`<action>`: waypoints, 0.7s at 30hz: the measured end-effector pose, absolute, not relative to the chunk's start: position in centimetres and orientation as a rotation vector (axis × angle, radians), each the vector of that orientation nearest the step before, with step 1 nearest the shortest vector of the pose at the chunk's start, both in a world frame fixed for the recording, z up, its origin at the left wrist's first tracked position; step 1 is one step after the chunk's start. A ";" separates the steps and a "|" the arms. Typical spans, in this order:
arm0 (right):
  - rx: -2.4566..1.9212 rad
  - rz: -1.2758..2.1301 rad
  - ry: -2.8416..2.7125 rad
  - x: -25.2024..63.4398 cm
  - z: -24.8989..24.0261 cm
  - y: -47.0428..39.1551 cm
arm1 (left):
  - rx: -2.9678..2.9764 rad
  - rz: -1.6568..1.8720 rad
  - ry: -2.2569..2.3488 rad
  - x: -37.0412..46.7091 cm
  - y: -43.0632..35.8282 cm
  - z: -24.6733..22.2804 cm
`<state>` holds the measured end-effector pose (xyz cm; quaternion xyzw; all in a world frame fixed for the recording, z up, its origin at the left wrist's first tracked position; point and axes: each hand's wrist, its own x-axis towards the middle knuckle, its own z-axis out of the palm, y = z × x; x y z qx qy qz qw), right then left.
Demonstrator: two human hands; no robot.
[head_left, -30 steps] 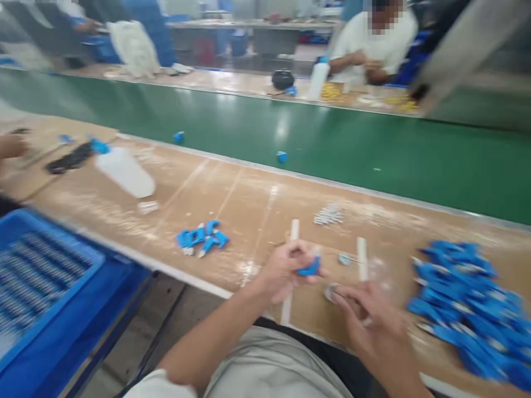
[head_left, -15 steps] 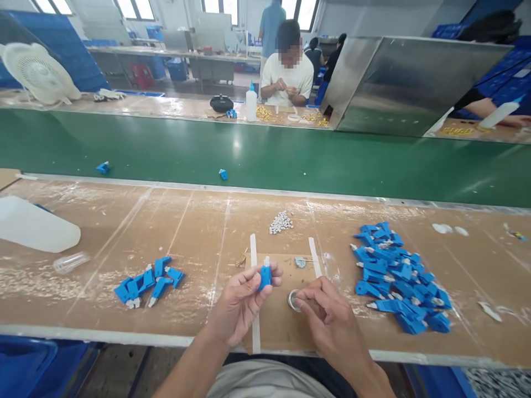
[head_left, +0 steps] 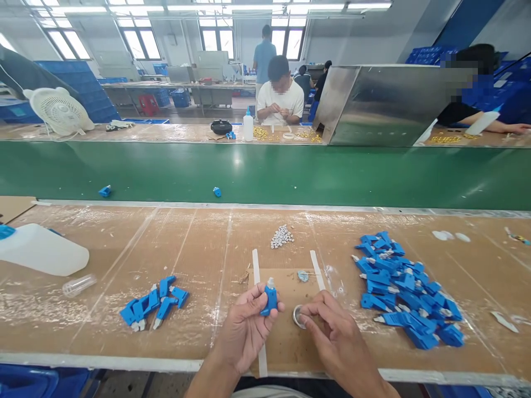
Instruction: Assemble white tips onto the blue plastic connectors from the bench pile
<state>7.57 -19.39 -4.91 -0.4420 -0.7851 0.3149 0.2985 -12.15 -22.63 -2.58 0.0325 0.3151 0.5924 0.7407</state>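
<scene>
My left hand (head_left: pixel 254 320) is closed around a small blue plastic part with a white tip (head_left: pixel 270 298), holding it upright with the tip pointing up. Just to the right, my right hand (head_left: pixel 338 331) has thumb and fingers pinched together at a small round metal dish (head_left: pixel 297 316) on the bench. Whatever those fingertips hold, if anything, is hidden. A large pile of similar blue parts (head_left: pixel 410 298) lies to the right of my right hand. To the left of my left hand is a smaller group of blue parts (head_left: pixel 154 303). Beyond my hands sits a heap of small grey pieces (head_left: pixel 282 236).
White tape strips (head_left: pixel 316 268) flank a cardboard patch, where a pale blue lump with a stick (head_left: pixel 303 275) lies. A white plastic jug (head_left: pixel 53 251) rests on its side at left, near a clear tube (head_left: pixel 78 284). A green belt (head_left: pixel 257 171) runs beyond; a person (head_left: pixel 280 99) sits across it.
The camera view has tilted upward, so everything appears lower in the frame. Both hands keep nearly the same pose, the left on the blue part and the right at the metal dish.
</scene>
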 end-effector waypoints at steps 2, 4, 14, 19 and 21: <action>-1.176 0.850 -2.082 7.6 -4.9 -19.3 | 0.080 1.313 0.675 -11.9 -22.7 -2.8; -1.182 0.859 -2.073 7.8 -4.8 -19.3 | 0.095 1.334 0.651 -11.6 -22.8 -2.9; -1.233 1.051 -1.825 9.3 -3.9 -18.5 | 0.119 1.268 0.817 -11.7 -22.7 -2.8; -1.242 1.133 -1.573 10.1 -1.8 -18.2 | 0.120 1.158 0.809 -10.5 -22.5 -2.3; -1.223 1.086 -1.537 9.8 -0.6 -18.5 | 0.115 1.108 0.791 -9.9 -22.4 -2.1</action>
